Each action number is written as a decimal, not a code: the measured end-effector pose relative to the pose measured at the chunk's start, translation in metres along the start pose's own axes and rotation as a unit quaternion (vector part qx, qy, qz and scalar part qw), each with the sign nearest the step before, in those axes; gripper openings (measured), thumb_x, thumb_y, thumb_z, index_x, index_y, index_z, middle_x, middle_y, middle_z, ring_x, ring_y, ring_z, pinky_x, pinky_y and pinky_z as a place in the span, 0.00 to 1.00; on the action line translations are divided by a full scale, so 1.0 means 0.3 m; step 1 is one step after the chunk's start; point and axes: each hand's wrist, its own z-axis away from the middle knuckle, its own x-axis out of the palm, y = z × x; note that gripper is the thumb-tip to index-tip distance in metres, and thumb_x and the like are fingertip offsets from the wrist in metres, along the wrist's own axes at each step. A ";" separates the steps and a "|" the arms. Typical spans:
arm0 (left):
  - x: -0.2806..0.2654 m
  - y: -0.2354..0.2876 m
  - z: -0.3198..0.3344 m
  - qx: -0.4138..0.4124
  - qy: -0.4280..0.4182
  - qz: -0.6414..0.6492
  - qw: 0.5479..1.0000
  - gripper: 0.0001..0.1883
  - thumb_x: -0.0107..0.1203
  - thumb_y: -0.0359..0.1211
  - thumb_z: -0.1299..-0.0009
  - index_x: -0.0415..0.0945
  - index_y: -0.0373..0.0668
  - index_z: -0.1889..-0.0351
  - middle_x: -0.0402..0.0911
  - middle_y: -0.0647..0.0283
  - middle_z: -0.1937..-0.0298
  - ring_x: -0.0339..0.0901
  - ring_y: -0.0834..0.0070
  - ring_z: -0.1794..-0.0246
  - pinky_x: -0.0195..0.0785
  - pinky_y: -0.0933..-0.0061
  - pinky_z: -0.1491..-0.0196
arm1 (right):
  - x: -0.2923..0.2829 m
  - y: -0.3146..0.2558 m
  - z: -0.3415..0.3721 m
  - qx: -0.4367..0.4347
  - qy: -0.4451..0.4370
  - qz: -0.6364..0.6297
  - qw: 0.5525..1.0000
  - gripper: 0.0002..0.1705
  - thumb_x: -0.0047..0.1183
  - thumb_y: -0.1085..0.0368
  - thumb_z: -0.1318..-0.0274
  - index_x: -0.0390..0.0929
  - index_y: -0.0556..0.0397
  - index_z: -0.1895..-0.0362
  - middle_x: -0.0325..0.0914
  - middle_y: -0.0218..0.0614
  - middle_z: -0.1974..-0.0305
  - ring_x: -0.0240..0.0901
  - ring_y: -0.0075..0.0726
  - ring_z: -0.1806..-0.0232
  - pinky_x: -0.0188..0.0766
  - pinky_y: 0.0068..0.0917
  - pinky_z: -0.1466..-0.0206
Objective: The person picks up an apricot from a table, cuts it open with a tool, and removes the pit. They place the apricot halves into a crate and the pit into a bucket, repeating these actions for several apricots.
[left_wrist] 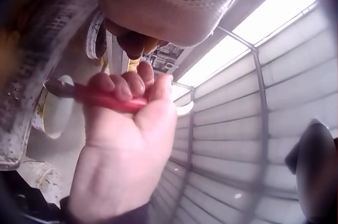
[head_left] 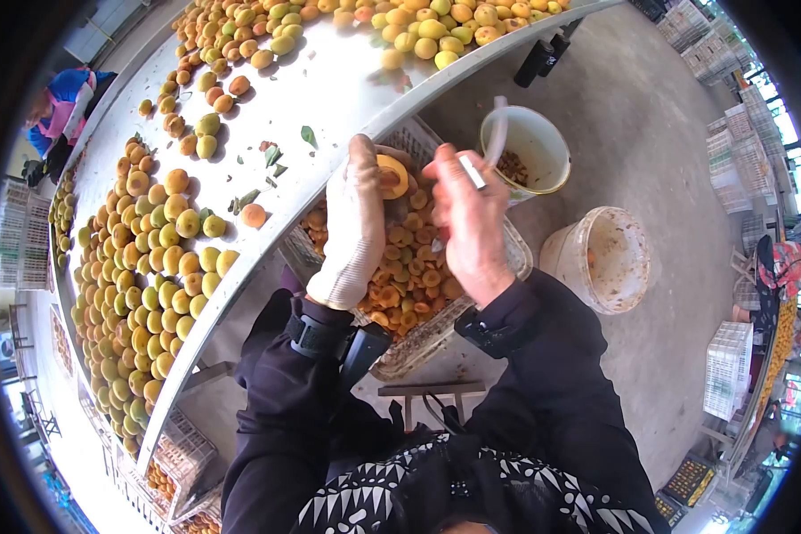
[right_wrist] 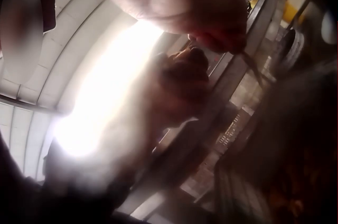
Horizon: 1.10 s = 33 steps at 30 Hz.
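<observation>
"So, where was the fruit (head_left: pixel 392 177)?"

"In the gloved left hand (head_left: pixel 354 227), above the side of the crate (head_left: pixel 510 245) nearest the table (head_left: pixel 347 93). Fingers and thumb held it, its cut orange face showing."

"And the right hand (head_left: pixel 473 227)?"

"Over the opposite side of the crate. Its fingers were curled narrowly round the red tool (left_wrist: pixel 113 99), metal tip sticking out past the little-finger side, a white piece by the thumb."

"Did the hands touch?"

"No, a small gap lay between them, with the orange pieces (head_left: pixel 409 280) in the crate showing below."

"What edges were near?"

"The table's metal rim ran slantwise past the crate on the left, close by the left hand. Whole fruits (head_left: pixel 142 294) were spread on the table, left of the crate, some near that rim."

"And to the right?"

"The stained bucket (head_left: pixel 601 258) stood just beside the crate, and the white bucket (head_left: pixel 525 151) farther forward, beyond its far right corner. Concrete floor (head_left: pixel 659 160) stretched out past both, so the wider room was on that side. A small stool (head_left: pixel 432 390) was at the crate's near end."
</observation>
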 end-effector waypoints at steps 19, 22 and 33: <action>0.011 0.001 0.056 0.013 -0.033 -0.090 0.995 0.22 0.40 0.46 0.20 0.73 0.34 0.57 0.77 0.62 0.68 0.75 0.74 0.67 0.73 0.74 0.62 | 0.062 -0.131 -0.005 -0.208 -0.153 -0.211 0.943 0.12 0.43 0.59 0.28 0.73 0.53 0.60 0.52 0.20 0.85 0.49 0.18 0.85 0.55 0.24 0.75; 0.009 -0.016 0.060 0.013 -0.031 -0.059 0.998 0.23 0.42 0.48 0.21 0.73 0.34 0.57 0.77 0.61 0.68 0.74 0.74 0.66 0.73 0.73 0.62 | 0.064 -0.129 -0.003 -0.208 -0.154 -0.211 0.942 0.12 0.42 0.60 0.28 0.73 0.54 0.60 0.52 0.20 0.85 0.49 0.18 0.85 0.54 0.24 0.76; 0.052 -0.065 0.060 -0.029 0.082 0.022 0.996 0.31 0.39 0.56 0.22 0.78 0.36 0.64 0.71 0.67 0.79 0.65 0.82 0.77 0.61 0.76 0.72 | 0.043 -0.080 0.004 -0.252 -0.217 -0.140 0.933 0.09 0.59 0.65 0.37 0.75 0.58 0.65 0.72 0.26 0.74 0.61 0.13 0.78 0.58 0.15 0.76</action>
